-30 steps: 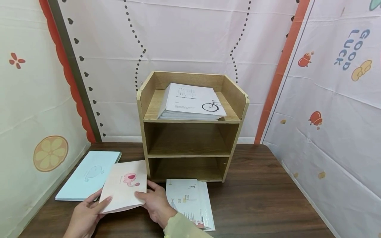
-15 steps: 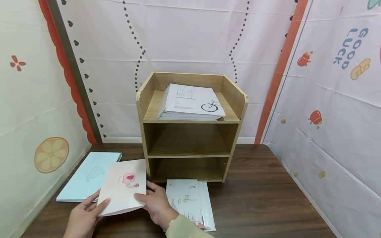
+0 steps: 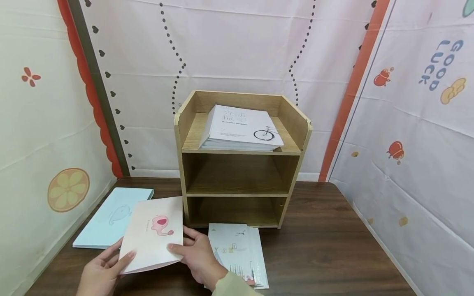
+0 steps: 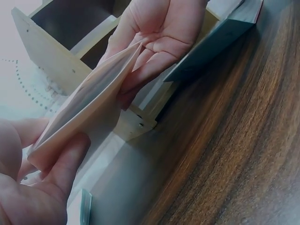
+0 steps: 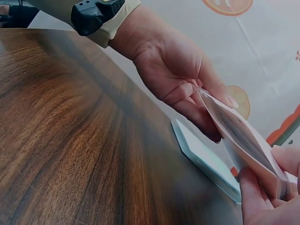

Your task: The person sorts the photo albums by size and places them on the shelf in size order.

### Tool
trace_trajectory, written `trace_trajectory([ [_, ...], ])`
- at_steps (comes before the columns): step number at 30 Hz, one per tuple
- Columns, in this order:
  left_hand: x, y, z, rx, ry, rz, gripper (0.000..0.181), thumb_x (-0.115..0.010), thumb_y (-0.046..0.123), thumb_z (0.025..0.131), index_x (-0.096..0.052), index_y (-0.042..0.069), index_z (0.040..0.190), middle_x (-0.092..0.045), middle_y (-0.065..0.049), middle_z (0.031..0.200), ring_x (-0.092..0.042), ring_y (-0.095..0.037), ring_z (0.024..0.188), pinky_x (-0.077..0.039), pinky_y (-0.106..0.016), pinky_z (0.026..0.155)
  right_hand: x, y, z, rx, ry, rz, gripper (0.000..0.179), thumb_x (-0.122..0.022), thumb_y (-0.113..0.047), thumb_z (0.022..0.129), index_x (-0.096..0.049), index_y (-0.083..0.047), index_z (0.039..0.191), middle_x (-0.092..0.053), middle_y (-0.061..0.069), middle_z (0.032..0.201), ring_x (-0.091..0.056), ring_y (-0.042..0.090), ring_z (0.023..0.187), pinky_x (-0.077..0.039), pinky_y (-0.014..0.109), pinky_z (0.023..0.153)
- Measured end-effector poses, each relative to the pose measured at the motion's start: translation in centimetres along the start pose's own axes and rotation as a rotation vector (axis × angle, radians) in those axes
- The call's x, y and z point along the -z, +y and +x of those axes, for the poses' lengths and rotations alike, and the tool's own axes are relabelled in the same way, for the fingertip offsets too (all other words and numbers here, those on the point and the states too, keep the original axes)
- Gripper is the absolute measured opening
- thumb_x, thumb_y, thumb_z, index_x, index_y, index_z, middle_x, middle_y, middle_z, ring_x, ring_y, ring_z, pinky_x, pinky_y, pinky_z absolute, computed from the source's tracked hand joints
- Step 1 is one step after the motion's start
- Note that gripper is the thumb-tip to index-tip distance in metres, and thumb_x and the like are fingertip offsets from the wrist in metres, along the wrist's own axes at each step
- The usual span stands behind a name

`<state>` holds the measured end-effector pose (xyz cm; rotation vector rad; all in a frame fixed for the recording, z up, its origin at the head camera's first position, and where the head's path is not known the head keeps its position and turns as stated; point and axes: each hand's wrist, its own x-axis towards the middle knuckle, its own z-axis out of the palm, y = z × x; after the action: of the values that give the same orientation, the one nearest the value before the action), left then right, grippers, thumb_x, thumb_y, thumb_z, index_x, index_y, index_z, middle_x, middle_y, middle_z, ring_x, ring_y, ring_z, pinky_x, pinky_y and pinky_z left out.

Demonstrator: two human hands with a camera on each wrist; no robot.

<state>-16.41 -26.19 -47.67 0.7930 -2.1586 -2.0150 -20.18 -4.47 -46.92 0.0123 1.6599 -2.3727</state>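
Note:
Both hands hold a pale pink notebook (image 3: 152, 242) with a pink elephant on its cover, in front of the shelf's left side in the head view. My left hand (image 3: 101, 267) pinches its near left corner, thumb on the cover and fingers beneath. At the right edge, my right hand (image 3: 200, 257) grips it, thumb on top. Seen in the left wrist view, the notebook (image 4: 101, 122) is lifted off the table, its covers bowed slightly apart along the near edge. Light blue notebooks (image 3: 100, 222) with a whale drawing lie behind the left hand.
A wooden shelf unit (image 3: 237, 195) with two lower compartments stands at the back middle. Thick white books (image 3: 240, 127) with a bicycle print lie on its top. White illustrated notebooks (image 3: 231, 250) lie before it on the dark wood table (image 3: 326, 246). Printed cloth (image 3: 240, 49) encloses the space.
The pink notebook has shifted slightly toward me, its near left corner lower in view. Both hands keep their grip on it. The head view has swung slightly.

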Motion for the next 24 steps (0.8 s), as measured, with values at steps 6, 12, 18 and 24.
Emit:
trace_trajectory([
  [6, 0.4, 0.1, -0.4, 0.011, 0.005, 0.010, 0.095, -0.093, 0.029, 0.077, -0.043, 0.008, 0.155, -0.076, 0.013, 0.088, -0.071, -0.007, 0.074, -0.062, -0.026, 0.065, 0.2, -0.2, -0.5, 0.012, -0.030, 0.001, 0.064, -0.080, 0.009, 0.081, -0.060, -0.005, 0.140, -0.078, 0.013, 0.107, -0.076, 0.026, 0.088, -0.065, 0.038, 0.077],
  [12, 0.6, 0.1, -1.0, 0.005, -0.007, 0.036, 0.097, -0.092, 0.032, 0.077, -0.041, 0.008, 0.155, -0.075, 0.011, 0.098, -0.072, -0.004, 0.077, -0.062, -0.025, 0.065, 0.5, -0.1, -1.2, 0.009, -0.037, -0.015, 0.064, -0.081, 0.007, 0.081, -0.059, -0.003, 0.141, -0.077, 0.013, 0.108, -0.076, 0.026, 0.090, -0.066, 0.040, 0.078],
  [18, 0.7, -0.2, -1.8, 0.014, -0.016, -0.056, 0.079, -0.092, 0.028, 0.077, -0.049, 0.039, 0.142, -0.073, 0.023, 0.085, -0.073, -0.005, 0.078, -0.063, -0.025, 0.067, 0.9, -0.4, -1.9, 0.020, -0.068, -0.002, 0.063, -0.080, 0.008, 0.081, -0.059, -0.002, 0.140, -0.077, 0.014, 0.109, -0.076, 0.026, 0.092, -0.066, 0.040, 0.077],
  [24, 1.2, -0.4, -2.4, 0.002, -0.015, -0.086, 0.045, -0.092, 0.025, 0.077, -0.062, 0.052, 0.097, -0.074, 0.022, 0.079, -0.075, -0.008, 0.075, -0.063, -0.026, 0.063, 1.1, -0.9, -2.9, 0.026, -0.099, 0.020, 0.061, -0.079, 0.009, 0.082, -0.059, 0.000, 0.139, -0.077, 0.017, 0.108, -0.076, 0.026, 0.092, -0.065, 0.041, 0.077],
])
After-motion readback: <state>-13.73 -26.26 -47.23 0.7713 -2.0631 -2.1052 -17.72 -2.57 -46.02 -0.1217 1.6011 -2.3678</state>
